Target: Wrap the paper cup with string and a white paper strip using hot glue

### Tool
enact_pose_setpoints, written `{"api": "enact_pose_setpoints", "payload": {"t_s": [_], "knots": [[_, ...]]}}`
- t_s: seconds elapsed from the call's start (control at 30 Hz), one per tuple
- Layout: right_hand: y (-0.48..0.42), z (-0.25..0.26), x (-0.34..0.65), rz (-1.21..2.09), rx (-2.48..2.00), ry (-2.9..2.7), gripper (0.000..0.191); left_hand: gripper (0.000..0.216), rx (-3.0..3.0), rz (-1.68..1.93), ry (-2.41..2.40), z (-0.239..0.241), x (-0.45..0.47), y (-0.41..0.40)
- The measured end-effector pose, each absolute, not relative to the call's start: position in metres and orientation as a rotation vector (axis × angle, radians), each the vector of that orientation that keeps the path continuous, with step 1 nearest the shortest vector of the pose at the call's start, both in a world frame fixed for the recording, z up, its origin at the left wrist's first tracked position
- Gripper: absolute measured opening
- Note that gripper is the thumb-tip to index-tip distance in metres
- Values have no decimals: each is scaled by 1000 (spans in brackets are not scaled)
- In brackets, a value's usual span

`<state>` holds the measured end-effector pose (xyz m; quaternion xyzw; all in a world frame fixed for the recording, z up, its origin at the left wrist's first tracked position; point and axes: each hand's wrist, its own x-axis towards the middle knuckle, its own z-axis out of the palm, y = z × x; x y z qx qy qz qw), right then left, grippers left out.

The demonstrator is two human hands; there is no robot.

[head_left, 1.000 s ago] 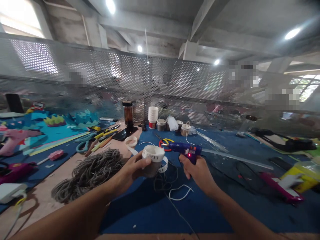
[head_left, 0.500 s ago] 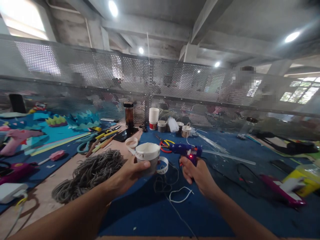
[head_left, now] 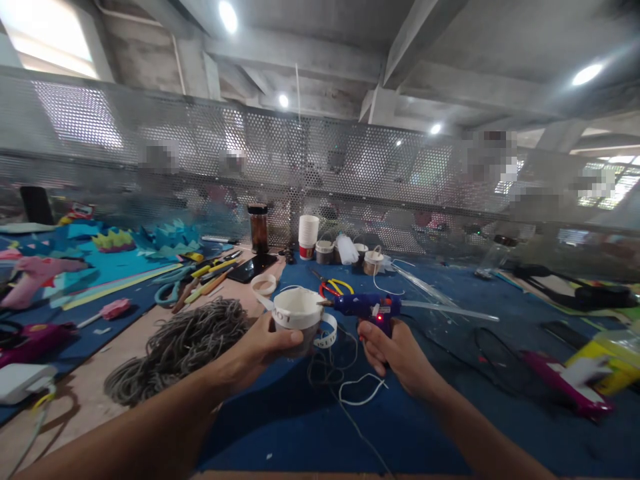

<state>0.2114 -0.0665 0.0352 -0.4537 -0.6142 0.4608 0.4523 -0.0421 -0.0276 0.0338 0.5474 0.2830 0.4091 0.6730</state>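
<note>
A paper cup, grey below with a white lettered band round its rim, is held in my left hand, the thumb across its front. My right hand grips a blue glue gun with a red light lit; a clear glue stick sticks out of its back. The gun's nozzle points left at the cup's rim, and I cannot tell whether it touches. A loose curl of lettered ribbon hangs to the right of the cup, and another pale loop stands at its left.
Grey cord lies heaped at the left. Beyond the cup are red-and-yellow pliers, a phone, stacked paper cups and a dark jar. A white cord loop lies in front. A magenta glue gun rests at the right.
The glue gun has moved slightly left, bringing its nozzle to the cup's rim. The cup has shifted a little right and tipped slightly, showing more of its inside.
</note>
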Motion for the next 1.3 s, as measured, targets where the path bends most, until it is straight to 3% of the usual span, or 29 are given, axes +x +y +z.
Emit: {"api": "enact_pose_setpoints", "payload": {"t_s": [0.27,0.77,1.3], "knots": [[-67,50,222,959,-1289,-1750,56,57,1585,1027,803,38,-46,-18],[-69,52,220,690,-1426,-1793,40,64,1912,1021,932,39,-45,-21],[-68,53,225,871,-1379,-1719,56,61,1937,1174,1012,43,-44,-23]]}}
